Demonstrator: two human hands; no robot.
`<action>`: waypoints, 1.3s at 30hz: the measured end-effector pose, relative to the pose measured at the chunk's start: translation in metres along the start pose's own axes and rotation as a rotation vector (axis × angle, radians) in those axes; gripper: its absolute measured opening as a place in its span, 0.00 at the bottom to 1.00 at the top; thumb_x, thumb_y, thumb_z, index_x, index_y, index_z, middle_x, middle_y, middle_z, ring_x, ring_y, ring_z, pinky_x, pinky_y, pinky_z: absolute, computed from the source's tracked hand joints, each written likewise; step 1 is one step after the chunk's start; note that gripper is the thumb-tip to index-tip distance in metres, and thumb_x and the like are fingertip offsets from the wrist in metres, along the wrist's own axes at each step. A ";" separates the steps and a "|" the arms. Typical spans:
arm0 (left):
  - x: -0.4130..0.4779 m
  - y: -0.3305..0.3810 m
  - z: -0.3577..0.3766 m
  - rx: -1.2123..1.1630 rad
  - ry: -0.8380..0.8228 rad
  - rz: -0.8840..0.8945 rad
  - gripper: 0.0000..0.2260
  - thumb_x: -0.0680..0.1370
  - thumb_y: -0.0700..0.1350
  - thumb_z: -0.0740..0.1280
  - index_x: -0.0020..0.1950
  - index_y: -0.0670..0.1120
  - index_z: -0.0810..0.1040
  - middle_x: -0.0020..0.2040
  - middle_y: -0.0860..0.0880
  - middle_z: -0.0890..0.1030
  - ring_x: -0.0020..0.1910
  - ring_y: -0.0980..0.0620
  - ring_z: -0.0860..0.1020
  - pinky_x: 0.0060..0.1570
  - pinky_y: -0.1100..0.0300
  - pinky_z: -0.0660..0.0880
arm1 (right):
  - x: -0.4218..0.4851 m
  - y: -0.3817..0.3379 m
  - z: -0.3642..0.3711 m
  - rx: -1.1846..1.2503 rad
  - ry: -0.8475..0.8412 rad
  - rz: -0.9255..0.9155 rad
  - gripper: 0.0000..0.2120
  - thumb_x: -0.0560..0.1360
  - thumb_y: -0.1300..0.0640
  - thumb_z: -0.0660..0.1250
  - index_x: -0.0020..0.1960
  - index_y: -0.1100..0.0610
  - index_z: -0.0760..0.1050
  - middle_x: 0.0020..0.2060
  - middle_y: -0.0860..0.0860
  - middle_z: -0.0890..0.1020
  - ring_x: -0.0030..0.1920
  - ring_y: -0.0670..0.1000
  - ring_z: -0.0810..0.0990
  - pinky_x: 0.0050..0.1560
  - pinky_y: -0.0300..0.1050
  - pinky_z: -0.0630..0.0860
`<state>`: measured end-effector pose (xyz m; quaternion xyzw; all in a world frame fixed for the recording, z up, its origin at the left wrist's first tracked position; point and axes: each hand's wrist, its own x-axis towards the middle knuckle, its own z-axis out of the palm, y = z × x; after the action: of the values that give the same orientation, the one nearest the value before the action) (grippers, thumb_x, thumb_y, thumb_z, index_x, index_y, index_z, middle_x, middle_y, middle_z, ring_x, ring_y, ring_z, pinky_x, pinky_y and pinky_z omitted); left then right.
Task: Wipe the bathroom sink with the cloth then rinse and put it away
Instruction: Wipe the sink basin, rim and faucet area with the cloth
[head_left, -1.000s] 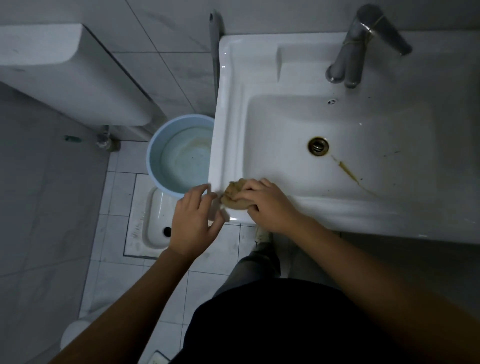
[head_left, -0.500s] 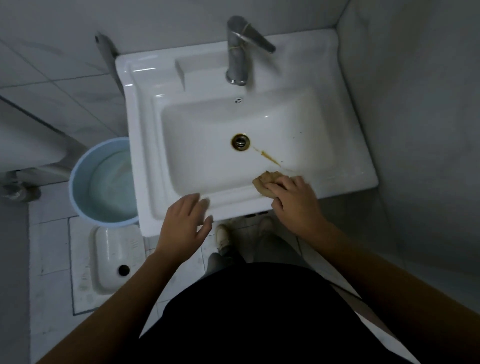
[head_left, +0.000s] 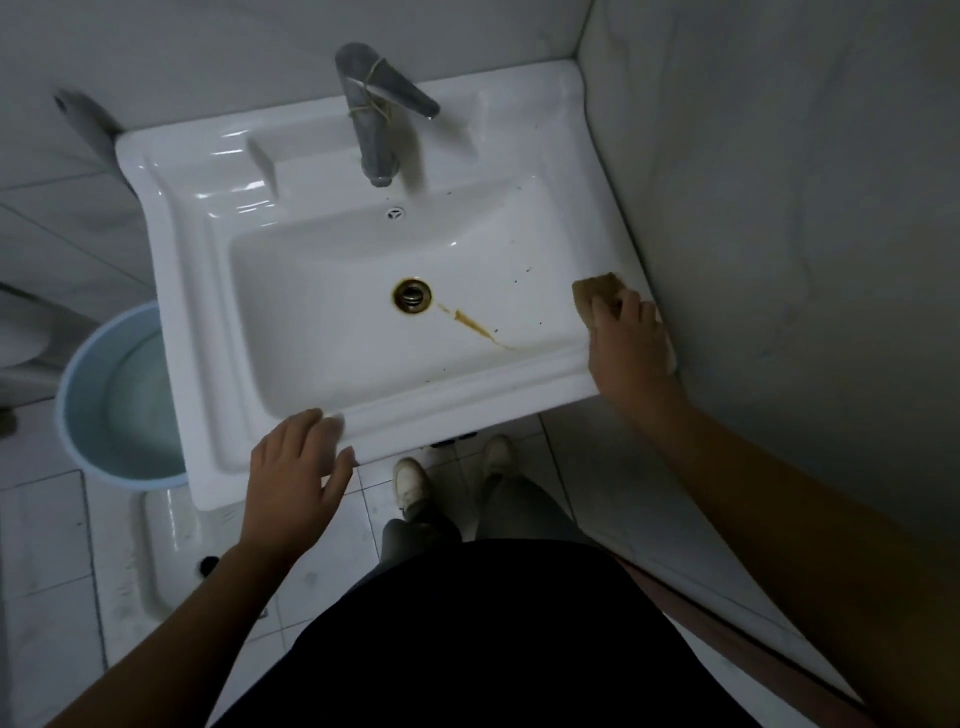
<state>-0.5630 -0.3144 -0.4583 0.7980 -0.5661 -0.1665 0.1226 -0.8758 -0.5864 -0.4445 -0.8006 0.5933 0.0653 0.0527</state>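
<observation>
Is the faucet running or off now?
Off: no water falls from the faucet spout, and the sink basin holds no pooled water.

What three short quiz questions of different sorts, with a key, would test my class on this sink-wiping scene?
1. True or false: the right hand presses the tan cloth on the sink rim's right side.
2. What lies beside the drain? A) a brown streak B) a soap bar C) a toothbrush
3. Fill in: the left hand rests open on the sink's ____ edge.

Key: 1 true; 2 A; 3 front.
</observation>
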 end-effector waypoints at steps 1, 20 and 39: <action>0.000 0.002 0.001 -0.004 0.003 -0.010 0.19 0.80 0.54 0.59 0.65 0.46 0.77 0.64 0.45 0.77 0.66 0.41 0.74 0.63 0.45 0.70 | 0.009 -0.003 0.001 0.009 0.005 0.002 0.26 0.76 0.59 0.67 0.73 0.56 0.67 0.69 0.61 0.69 0.65 0.63 0.70 0.60 0.58 0.73; 0.001 0.012 0.016 -0.020 0.108 -0.100 0.20 0.80 0.53 0.61 0.64 0.42 0.79 0.65 0.41 0.77 0.66 0.39 0.74 0.65 0.40 0.70 | 0.233 -0.091 -0.015 -0.019 0.158 0.004 0.30 0.80 0.60 0.60 0.79 0.62 0.53 0.75 0.66 0.61 0.71 0.69 0.64 0.68 0.62 0.65; 0.001 0.011 0.017 -0.017 0.109 -0.105 0.21 0.80 0.53 0.60 0.66 0.43 0.78 0.67 0.43 0.77 0.69 0.40 0.73 0.68 0.42 0.68 | 0.249 -0.179 -0.001 0.156 0.269 -0.203 0.28 0.72 0.63 0.71 0.70 0.64 0.69 0.66 0.63 0.75 0.63 0.62 0.74 0.66 0.51 0.71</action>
<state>-0.5788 -0.3195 -0.4695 0.8334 -0.5145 -0.1339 0.1513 -0.6329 -0.7698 -0.4840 -0.8514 0.5144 -0.0939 0.0411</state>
